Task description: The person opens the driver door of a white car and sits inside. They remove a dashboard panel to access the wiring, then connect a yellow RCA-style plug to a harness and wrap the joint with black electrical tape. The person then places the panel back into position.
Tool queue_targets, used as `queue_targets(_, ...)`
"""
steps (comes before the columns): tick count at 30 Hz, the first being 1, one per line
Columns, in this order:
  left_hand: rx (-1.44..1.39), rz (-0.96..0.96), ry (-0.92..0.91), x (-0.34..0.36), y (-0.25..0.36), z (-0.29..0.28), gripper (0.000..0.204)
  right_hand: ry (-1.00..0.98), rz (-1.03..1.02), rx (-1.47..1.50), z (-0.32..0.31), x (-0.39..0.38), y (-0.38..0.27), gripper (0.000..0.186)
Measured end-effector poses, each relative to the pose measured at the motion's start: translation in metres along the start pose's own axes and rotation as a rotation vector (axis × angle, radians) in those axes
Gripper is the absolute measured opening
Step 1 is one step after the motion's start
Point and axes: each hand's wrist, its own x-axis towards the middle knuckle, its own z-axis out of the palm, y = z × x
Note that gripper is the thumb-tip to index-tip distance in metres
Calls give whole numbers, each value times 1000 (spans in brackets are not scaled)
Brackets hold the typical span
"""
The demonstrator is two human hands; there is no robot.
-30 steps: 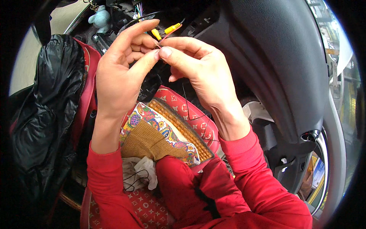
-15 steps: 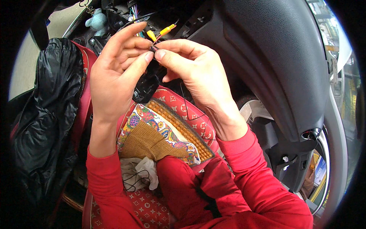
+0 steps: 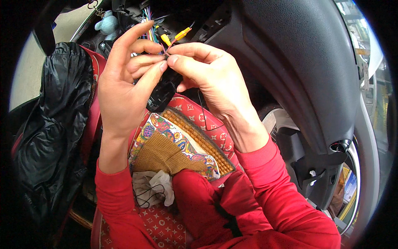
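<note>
Thin wires (image 3: pixel 168 50) are pinched between my two hands, whose fingertips almost meet. My left hand (image 3: pixel 128 76) presses thumb and fingers together on the wires, with its index finger raised. Thumb and index finger of my right hand (image 3: pixel 207 70) close on the same wires from the other side; the exact join is hidden by the fingertips. Just above them stick out two yellow cable plugs, one short (image 3: pixel 166 40) and one longer (image 3: pixel 182 33) with a dark tip. A bundle of coloured wires (image 3: pixel 148 18) rises behind my left fingers.
A patterned cushion with wooden beads (image 3: pixel 203 145) lies on the red seat. White cloth or plastic with a thin black cord (image 3: pixel 159 189) rests beside my leg. On the left hangs a black glossy jacket (image 3: pixel 58 124); a blue plush keyring (image 3: pixel 108 25) dangles above. The dark door panel (image 3: pixel 298 62) fills the right.
My left hand has shifted slightly, its middle fingers now curled nearer the wires. More of the coloured wire bundle shows behind it. The right hand keeps its pinch.
</note>
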Motion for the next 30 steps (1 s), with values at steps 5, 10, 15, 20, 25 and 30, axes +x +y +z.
queue_targets(5,41,-4,19,1,2,1,68,-11,34,49,0,-1,-4,29)
queue_targets(10,84,17,17,3,1,0,69,-25,75,87,-2,-1,-5,31)
queue_targets(15,89,34,15,3,1,0,69,-34,81,91,-4,2,-2,35)
queue_targets(20,137,68,-1,4,2,0,69,-83,59,-24,-8,3,-3,41)
queue_targets(25,192,95,-47,3,1,-2,69,-95,68,-10,-10,6,-3,38)
queue_targets(30,72,50,-59,-1,2,0,68,-68,84,9,-10,7,-3,32)
